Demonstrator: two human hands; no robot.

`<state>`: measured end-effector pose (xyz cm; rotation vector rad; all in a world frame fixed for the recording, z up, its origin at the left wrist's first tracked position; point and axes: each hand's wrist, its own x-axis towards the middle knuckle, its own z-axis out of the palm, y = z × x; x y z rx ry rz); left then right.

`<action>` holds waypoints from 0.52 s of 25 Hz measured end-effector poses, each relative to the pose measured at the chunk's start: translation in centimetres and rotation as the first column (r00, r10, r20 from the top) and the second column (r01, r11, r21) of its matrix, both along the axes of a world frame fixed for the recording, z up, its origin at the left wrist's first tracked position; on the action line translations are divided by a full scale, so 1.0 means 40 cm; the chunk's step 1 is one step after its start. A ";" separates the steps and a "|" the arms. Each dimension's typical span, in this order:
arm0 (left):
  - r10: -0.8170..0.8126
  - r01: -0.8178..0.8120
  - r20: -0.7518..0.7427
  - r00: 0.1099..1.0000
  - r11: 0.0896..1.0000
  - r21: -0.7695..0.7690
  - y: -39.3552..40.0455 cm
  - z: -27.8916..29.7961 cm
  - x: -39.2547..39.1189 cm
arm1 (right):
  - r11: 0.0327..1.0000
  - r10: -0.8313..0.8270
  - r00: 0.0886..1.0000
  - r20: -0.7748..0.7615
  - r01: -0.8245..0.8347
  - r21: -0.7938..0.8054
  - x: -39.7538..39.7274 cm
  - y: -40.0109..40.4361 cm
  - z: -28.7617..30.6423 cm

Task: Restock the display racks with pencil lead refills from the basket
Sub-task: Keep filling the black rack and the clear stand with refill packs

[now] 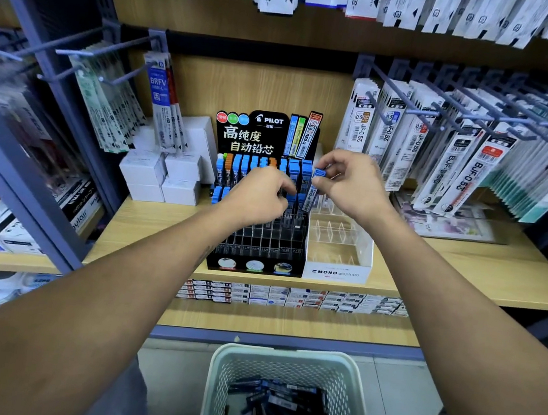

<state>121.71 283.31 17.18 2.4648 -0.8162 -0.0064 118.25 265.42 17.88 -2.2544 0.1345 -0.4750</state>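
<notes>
Right hand [350, 182] pinches slim blue-capped lead refill case [313, 189] just right of black PILOT rack [258, 240]; left hand [260, 195] curled over its clear slots, grip unclear.

Bare forearms, no sleeves; grey trousers [135, 397], faint forearm tattoo [206, 254]

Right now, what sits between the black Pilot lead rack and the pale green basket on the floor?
Head view: below the rack and before the basket, a lower wooden shelf with small boxes.
</notes>
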 end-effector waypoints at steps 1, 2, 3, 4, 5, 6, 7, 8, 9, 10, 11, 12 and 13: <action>0.007 -0.007 0.000 1.000 1.000 -0.011 0.000 0.000 -0.001 | 1.000 0.013 1.000 -0.009 -0.013 -0.011 0.000 0.000 -0.002; 0.022 -0.022 0.006 1.000 0.999 -0.034 0.001 0.001 0.000 | 0.999 0.021 1.000 -0.015 -0.021 -0.028 0.000 0.000 -0.004; 0.041 -0.040 0.011 0.999 0.998 -0.056 0.002 0.003 0.000 | 0.998 0.027 1.000 -0.016 -0.028 -0.053 -0.001 -0.001 -0.006; 0.058 -0.057 0.010 0.998 0.996 -0.067 0.003 0.006 0.000 | 0.996 0.031 0.999 -0.015 -0.032 -0.081 -0.002 -0.001 -0.008; 0.064 -0.063 0.009 0.998 0.996 -0.065 0.003 0.008 -0.002 | 0.994 0.033 0.999 -0.015 -0.034 -0.107 -0.004 0.000 -0.011; 0.060 -0.059 0.008 0.998 0.997 -0.056 0.004 0.009 -0.005 | 0.991 0.036 0.999 -0.015 -0.037 -0.128 -0.006 0.002 -0.013; 0.046 -0.045 0.005 0.999 0.998 -0.045 0.005 0.009 -0.007 | 0.989 0.044 0.999 -0.013 -0.046 -0.144 -0.008 0.004 -0.016; 0.032 -0.032 -0.001 0.999 0.999 -0.035 0.005 0.008 -0.010 | 0.985 0.057 0.998 -0.014 -0.059 -0.161 -0.010 0.007 -0.020; 0.025 -0.025 -0.008 1.000 0.999 -0.029 0.005 0.007 -0.011 | 0.980 0.072 0.997 -0.021 -0.074 -0.183 -0.012 0.010 -0.024; 0.023 -0.024 -0.010 1.000 0.999 -0.027 0.005 0.007 -0.011 | 0.974 0.082 0.996 -0.033 -0.087 -0.209 -0.014 0.013 -0.028; 0.025 -0.026 -0.011 1.000 0.999 -0.029 0.005 0.007 -0.010 | 0.966 0.087 0.995 -0.047 -0.096 -0.239 -0.016 0.017 -0.032; 0.029 -0.029 -0.010 1.000 0.999 -0.031 0.005 0.007 -0.008 | 0.957 0.088 0.995 -0.057 -0.100 -0.273 -0.018 0.021 -0.034; 0.031 -0.032 -0.012 0.999 0.999 -0.034 0.006 0.007 -0.007 | 0.944 0.089 0.994 -0.059 -0.103 -0.314 -0.020 0.025 -0.038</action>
